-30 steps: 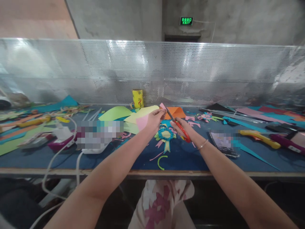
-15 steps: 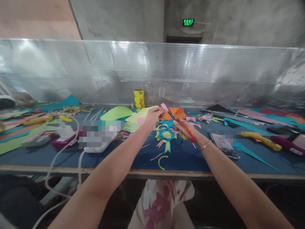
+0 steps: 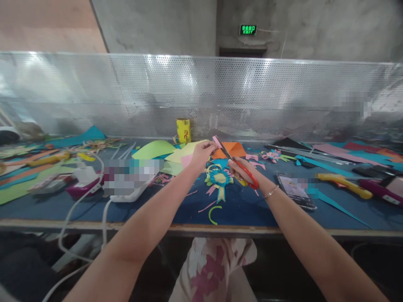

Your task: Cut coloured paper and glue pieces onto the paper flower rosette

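Over the middle of the table, my left hand (image 3: 204,152) pinches a small strip of pink paper (image 3: 216,141). My right hand (image 3: 239,166) is closed round a pair of scissors (image 3: 250,178) with red handles. The scissor blades reach up and left to the pink paper, and I cannot tell whether they touch it. Below my hands lies a paper rosette (image 3: 219,178) in blue and pale yellow, with ribbon-like tails. A curved green paper strip (image 3: 214,215) lies nearer the table's front edge.
Orange paper (image 3: 231,149) and green paper (image 3: 153,149) lie behind my hands, near a yellow packet (image 3: 184,130). To the right are a phone (image 3: 295,191) and a yellow-handled tool (image 3: 344,184). A white power strip (image 3: 134,193) with cables sits left. A perforated metal screen (image 3: 151,96) stands behind.
The scissor blades have shifted slightly against the pink paper, which now looks narrower. Both hands stay in nearly the same place.
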Demonstrator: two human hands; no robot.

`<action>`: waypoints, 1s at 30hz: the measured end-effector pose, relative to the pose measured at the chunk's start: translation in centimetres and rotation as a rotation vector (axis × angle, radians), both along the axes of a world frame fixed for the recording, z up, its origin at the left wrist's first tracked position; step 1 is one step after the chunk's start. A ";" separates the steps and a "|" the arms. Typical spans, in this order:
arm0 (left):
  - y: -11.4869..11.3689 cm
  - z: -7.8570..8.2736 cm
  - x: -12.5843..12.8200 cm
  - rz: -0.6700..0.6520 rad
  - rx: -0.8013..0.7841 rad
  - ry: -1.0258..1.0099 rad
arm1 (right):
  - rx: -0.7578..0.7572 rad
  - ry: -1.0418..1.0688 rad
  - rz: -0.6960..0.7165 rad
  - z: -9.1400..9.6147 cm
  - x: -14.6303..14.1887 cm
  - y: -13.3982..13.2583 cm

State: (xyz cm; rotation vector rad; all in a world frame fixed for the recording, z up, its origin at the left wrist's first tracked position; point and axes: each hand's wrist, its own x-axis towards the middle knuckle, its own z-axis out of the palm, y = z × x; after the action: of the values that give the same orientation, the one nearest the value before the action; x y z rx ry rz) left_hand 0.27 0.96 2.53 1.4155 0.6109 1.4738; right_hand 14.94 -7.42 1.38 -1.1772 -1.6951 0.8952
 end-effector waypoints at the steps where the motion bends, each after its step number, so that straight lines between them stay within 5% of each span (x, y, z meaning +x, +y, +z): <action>1: -0.1 -0.1 0.2 0.011 -0.020 -0.042 | -0.009 0.006 0.000 0.0 0.0 0.0; 20: -1.5 -0.8 1.4 0.010 -0.097 -0.219 | -0.023 0.009 -0.037 -0.3 -0.5 0.1; 30: -1.9 -1.0 1.6 0.026 -0.078 -0.133 | -0.015 0.013 -0.059 -0.9 -0.5 0.7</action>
State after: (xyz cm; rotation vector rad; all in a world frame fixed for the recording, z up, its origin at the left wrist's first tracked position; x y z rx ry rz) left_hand 1.87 -0.93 1.54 1.2434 0.5983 1.5347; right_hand 14.41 -6.71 0.49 -1.2224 -1.6375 0.8790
